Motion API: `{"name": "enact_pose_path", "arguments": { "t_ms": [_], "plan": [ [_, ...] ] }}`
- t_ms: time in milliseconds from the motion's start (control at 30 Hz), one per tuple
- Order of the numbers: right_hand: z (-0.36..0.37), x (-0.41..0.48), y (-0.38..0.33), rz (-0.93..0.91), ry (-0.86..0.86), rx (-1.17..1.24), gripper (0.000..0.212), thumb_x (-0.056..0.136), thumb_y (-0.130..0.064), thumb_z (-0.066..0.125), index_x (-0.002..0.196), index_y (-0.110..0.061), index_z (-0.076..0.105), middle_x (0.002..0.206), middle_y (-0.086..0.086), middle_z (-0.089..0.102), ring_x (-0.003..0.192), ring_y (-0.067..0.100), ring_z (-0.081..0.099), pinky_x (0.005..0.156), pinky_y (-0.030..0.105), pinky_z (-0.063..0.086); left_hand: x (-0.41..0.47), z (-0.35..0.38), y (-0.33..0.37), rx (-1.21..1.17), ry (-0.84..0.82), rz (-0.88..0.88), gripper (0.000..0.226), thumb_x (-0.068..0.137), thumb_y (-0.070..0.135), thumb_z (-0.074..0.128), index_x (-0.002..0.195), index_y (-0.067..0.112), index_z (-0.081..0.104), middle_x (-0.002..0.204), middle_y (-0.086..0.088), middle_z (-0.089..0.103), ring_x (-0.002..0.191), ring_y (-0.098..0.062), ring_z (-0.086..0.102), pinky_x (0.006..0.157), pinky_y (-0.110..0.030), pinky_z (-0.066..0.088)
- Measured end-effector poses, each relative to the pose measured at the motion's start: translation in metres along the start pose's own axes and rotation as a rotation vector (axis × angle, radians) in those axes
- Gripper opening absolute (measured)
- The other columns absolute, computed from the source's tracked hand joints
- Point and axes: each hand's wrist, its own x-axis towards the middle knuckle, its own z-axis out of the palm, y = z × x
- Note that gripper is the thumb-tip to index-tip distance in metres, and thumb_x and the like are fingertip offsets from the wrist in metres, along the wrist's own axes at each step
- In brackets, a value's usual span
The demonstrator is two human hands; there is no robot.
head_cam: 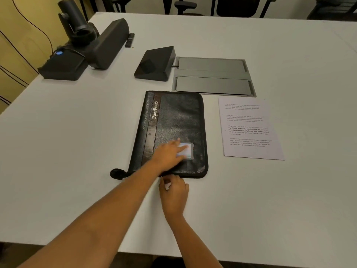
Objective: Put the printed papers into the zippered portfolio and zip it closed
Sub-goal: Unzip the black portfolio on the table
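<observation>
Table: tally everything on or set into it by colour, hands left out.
Black: 6 (portfolio, wedge console, speaker bar, camera, base unit, remote)
White: 1 (stack of printed papers)
Grey: 1 (table hatch)
Total: 8

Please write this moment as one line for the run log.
portfolio shut, flat on table | left hand presses cover | right hand pinches near edge | papers outside, right of portfolio

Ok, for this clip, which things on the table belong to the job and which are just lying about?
Part of the job: black portfolio, left hand flat on its cover, right hand at its near edge; printed papers lying to its right.

Just lying about: camera, speaker bar, wedge-shaped black unit, grey hatch in the table, small remote.
</observation>
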Motion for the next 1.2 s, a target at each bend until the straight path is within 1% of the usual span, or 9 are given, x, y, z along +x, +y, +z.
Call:
{"name": "enact_pose_path", "arguments": {
  "t_ms": [100,233,433,600,700,800,900,1000,1200],
  "plan": [
    [-0.007,-0.003,-0.01,-0.016,0.038,-0.036,0.005,0.078,-0.027,0.068,0.081,-0.027,0.063,0.077,-0.013,0.066,0.072,0.007,0.056,0.069,0.02,0.035,-0.009,0.008,-0.051,0.071,-0.065,-0.053,0.074,0.086,0.07,0.028,0.147,0.036,0.005,0.159,-0.002,-0.006,0.147,-0.021,-0.006,0.118,-0.046,-0.001],
    [-0.002,-0.006,-0.016,-0.007,0.094,-0.082,0.011,0.074,-0.029,0.074,0.08,-0.029,0.064,0.072,-0.015,0.065,0.069,0.007,0.055,0.067,0.021,0.035,-0.013,0.02,-0.067,0.02,-0.039,-0.003,0.108,0.05,0.09,-0.017,0.145,0.04,-0.008,0.156,0.002,-0.018,0.144,-0.018,-0.017,0.115,-0.041,-0.011],
    [0.01,-0.009,-0.02,0.002,0.071,0.019,0.013,0.071,-0.023,0.077,0.073,-0.024,0.064,0.069,-0.013,0.065,0.067,0.008,0.056,0.069,0.021,0.037,-0.009,0.03,-0.07,0.028,0.0,-0.018,0.109,0.048,0.087,-0.025,0.145,0.04,-0.011,0.156,0.001,-0.02,0.144,-0.018,-0.019,0.114,-0.042,-0.014],
    [0.028,-0.008,-0.033,-0.115,-0.109,0.039,0.008,0.077,-0.028,0.064,0.073,-0.022,0.063,0.072,-0.009,0.067,0.071,0.012,0.056,0.076,0.02,0.036,-0.009,0.034,-0.071,0.039,0.021,-0.01,0.104,0.051,0.085,-0.026,0.144,0.04,-0.012,0.157,0.001,-0.018,0.144,-0.019,-0.019,0.113,-0.04,-0.015],
    [0.029,-0.006,-0.033,-0.161,-0.12,0.036,0.016,0.08,-0.035,0.059,0.073,-0.021,0.063,0.073,-0.009,0.067,0.071,0.01,0.057,0.078,0.019,0.035,-0.01,0.032,-0.071,0.009,0.044,-0.001,0.101,0.056,0.085,-0.019,0.146,0.039,-0.007,0.158,0.001,-0.014,0.145,-0.018,-0.016,0.114,-0.04,-0.013],
    [0.024,-0.003,-0.029,-0.22,-0.113,0.017,0.024,0.082,-0.039,0.054,0.072,-0.019,0.063,0.07,-0.007,0.066,0.067,0.01,0.056,0.072,0.016,0.032,-0.017,0.033,-0.065,-0.118,0.151,-0.019,0.085,0.074,0.079,0.014,0.146,0.035,0.015,0.159,0.002,0.002,0.147,-0.017,-0.003,0.117,-0.038,-0.007],
    [0.015,0.006,-0.024,-0.289,-0.088,-0.021,0.018,0.082,-0.031,0.053,0.072,-0.017,0.058,0.067,-0.003,0.062,0.062,0.012,0.054,0.066,0.02,0.035,-0.023,0.036,-0.058,-0.315,0.343,-0.071,0.043,0.092,0.039,0.049,0.133,0.024,0.049,0.15,-0.002,0.035,0.142,-0.02,0.026,0.117,-0.034,0.011],
    [0.003,0.022,-0.02,-0.347,-0.057,-0.059,0.013,0.083,-0.028,0.052,0.079,-0.018,0.058,0.073,-0.003,0.06,0.068,0.015,0.054,0.067,0.026,0.041,-0.035,0.037,-0.052,-0.445,0.556,-0.138,0.02,0.09,0.013,0.055,0.105,0.013,0.069,0.12,-0.006,0.063,0.114,-0.022,0.055,0.099,-0.019,0.032],
    [-0.016,0.062,-0.016,-0.411,-0.067,-0.264,0.036,0.087,-0.042,0.047,0.112,-0.02,0.06,0.114,-0.001,0.064,0.105,0.021,0.058,0.086,0.034,0.045,-0.083,0.055,-0.045,-0.522,0.632,-0.267,0.007,0.083,0.01,0.066,0.089,0.012,0.063,0.088,0.004,0.053,0.085,-0.01,0.046,0.079,-0.02,0.041]
  ]
}}
